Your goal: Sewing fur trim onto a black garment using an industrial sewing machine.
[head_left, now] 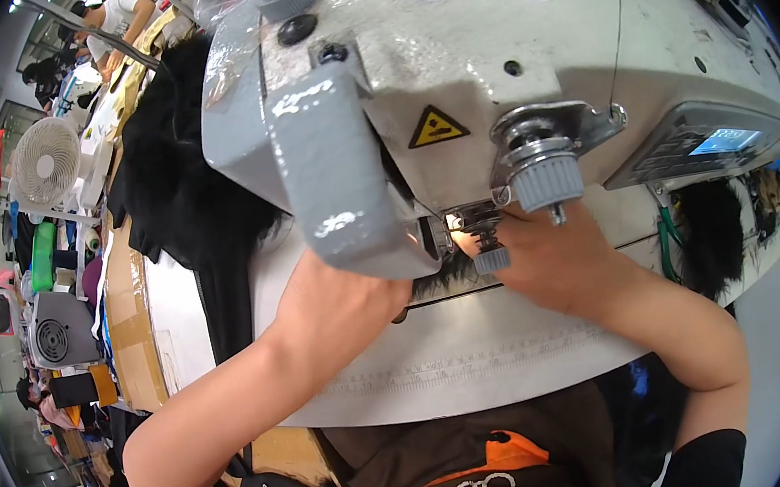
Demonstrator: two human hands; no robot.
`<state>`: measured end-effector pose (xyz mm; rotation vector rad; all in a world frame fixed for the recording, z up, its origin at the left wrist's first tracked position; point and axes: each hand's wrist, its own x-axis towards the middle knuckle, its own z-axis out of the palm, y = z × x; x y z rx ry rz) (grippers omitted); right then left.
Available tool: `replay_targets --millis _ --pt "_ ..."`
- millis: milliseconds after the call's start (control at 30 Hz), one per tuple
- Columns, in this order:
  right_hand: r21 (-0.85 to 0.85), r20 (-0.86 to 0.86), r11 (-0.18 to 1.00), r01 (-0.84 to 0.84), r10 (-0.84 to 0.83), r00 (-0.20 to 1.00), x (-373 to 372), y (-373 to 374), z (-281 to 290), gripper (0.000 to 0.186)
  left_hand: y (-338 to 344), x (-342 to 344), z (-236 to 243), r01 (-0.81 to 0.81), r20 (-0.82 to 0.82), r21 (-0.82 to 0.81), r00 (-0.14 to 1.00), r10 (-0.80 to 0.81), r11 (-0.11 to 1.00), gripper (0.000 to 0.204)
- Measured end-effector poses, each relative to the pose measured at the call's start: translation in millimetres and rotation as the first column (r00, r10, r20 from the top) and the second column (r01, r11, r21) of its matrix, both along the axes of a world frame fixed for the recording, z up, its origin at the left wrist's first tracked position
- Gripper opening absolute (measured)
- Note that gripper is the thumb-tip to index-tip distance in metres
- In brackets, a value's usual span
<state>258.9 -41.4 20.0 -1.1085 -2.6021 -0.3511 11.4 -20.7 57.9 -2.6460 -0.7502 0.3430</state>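
A white sewing machine head stands over the bed in front of me. Its grey front cover hides the fingers of my left hand, which rests on the bed to the left of the needle area. From the right, my right hand reaches in close beside the needle area, its fingers mostly covered by the grey tension knob and metal parts. Between the hands a strip of black furry fabric shows under the presser area. The grip of both hands is hidden.
Black furry fabric is heaped at the left of the machine. Green-handled snips and a black fur piece lie at right. A ruler scale runs along the bed's near edge. A fan and another person are farther left.
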Motion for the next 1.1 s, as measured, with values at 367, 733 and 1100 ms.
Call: replay_targets --millis 367,733,1100 --pt "0.014 -0.135 1.0 0.012 -0.01 0.991 -3.0 -2.4 -9.6 0.029 5.6 -11.6 -25.9 0.051 0.183 0.001 0.982 -0.05 0.999 0.022" --pt "0.046 -0.185 0.999 -0.008 0.016 0.983 -2.3 4.0 -10.9 0.016 10.7 -10.1 -31.3 0.06 0.35 0.039 0.934 -0.07 0.997 0.034" --pt "0.05 -0.174 0.994 -0.093 0.1 0.98 2.9 4.2 -6.7 0.009 7.3 -2.2 -17.7 0.062 0.399 0.149 0.91 -0.117 0.987 0.045"
